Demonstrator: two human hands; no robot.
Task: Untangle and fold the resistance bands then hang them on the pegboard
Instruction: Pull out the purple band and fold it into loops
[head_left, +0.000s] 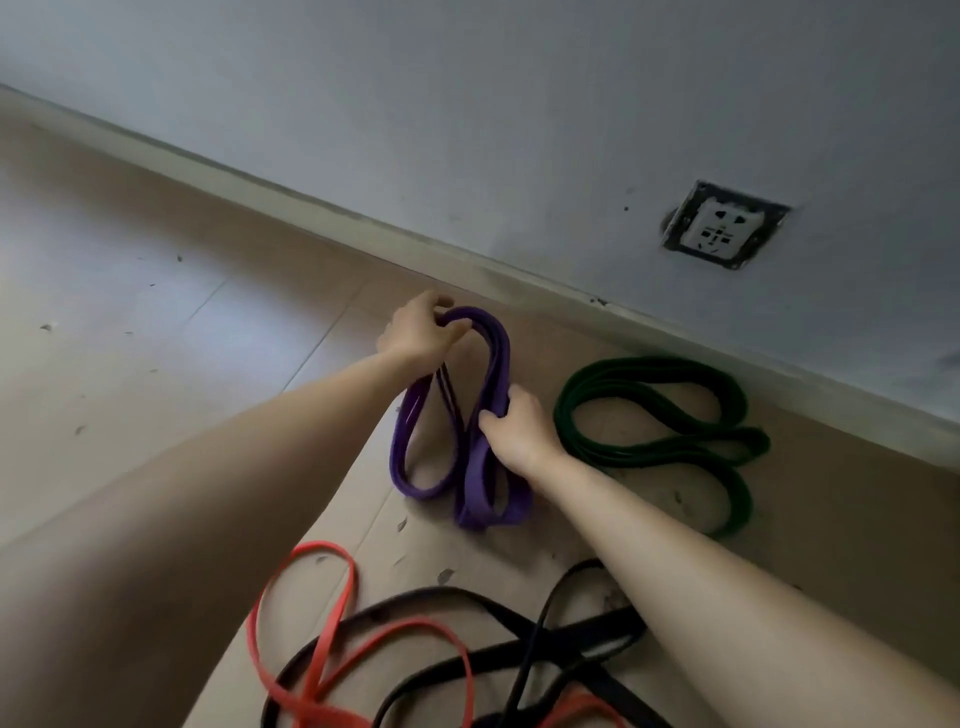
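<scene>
The floor (130, 312) is pale in the left of the frame, with small dark specks. A tan sheet (831, 519) covers it from centre to right, up to the wall's foot. On the sheet, my green band (670, 444) lies folded at right of centre. The purple band (498, 358) has its lower loops down at centre. The red band (317, 545) and black band (587, 636) lie crossed over each other along the bottom edge.

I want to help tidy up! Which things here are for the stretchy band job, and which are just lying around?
For the job: purple band, held by the left hand and right hand; green band, looped on the floor; red band and black band, tangled together.

Just lying about: wall socket; skirting board.
</scene>
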